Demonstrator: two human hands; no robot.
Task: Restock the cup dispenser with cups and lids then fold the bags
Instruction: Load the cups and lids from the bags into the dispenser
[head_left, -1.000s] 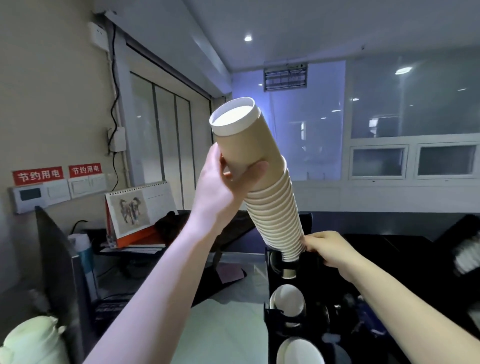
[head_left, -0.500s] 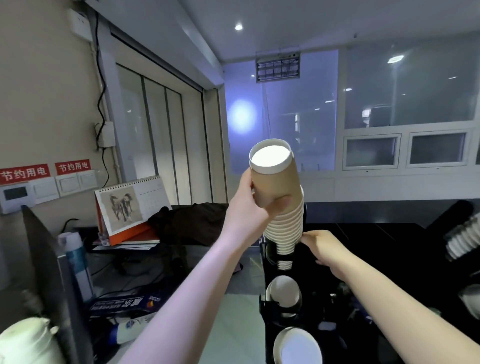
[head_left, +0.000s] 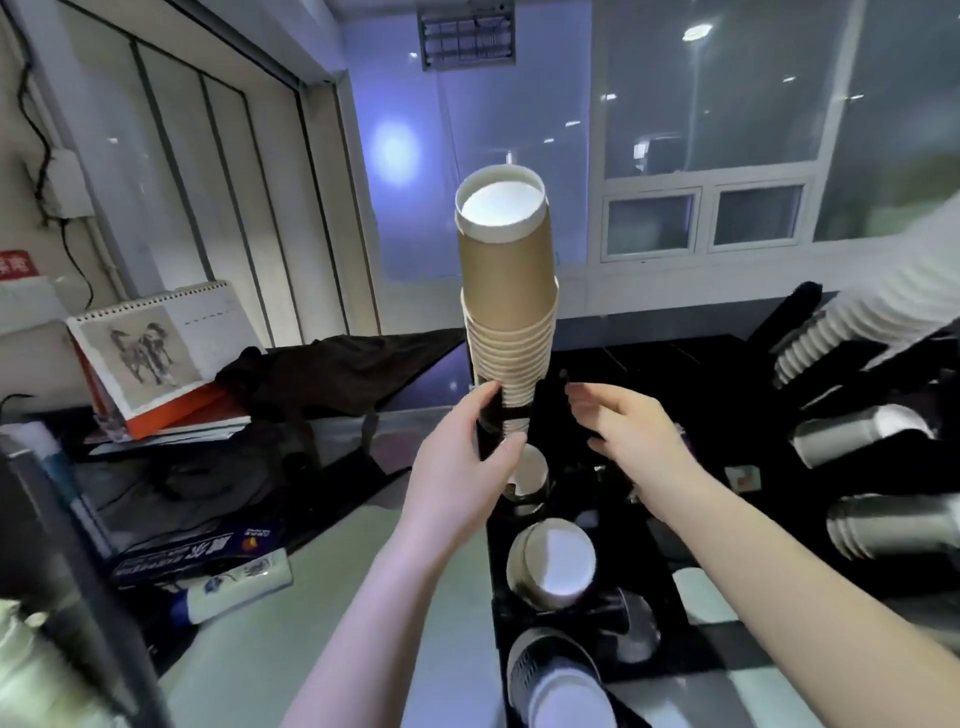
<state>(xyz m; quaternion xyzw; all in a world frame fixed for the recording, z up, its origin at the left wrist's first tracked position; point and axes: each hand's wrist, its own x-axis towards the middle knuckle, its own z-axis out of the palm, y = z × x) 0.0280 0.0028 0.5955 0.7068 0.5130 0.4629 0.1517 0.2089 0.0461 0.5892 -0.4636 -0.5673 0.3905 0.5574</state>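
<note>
The left hand (head_left: 457, 467) is pinching the base of the paper cup stack (head_left: 509, 322), which is standing upright in the black cup dispenser's (head_left: 550, 410) top slot; the right hand (head_left: 623, 421) is hovering unclenched beside it. Light and crushable, the stack probably needs low, gentle holds.

Single head view, close above hands (head_left: 540, 447), facing forward-down.

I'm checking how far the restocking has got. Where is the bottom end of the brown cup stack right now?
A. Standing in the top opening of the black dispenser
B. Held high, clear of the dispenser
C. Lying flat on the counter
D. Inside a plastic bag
A: the brown cup stack stands nearly upright with its lower end in the top opening of the black dispenser, where the left hand holds it.
</note>
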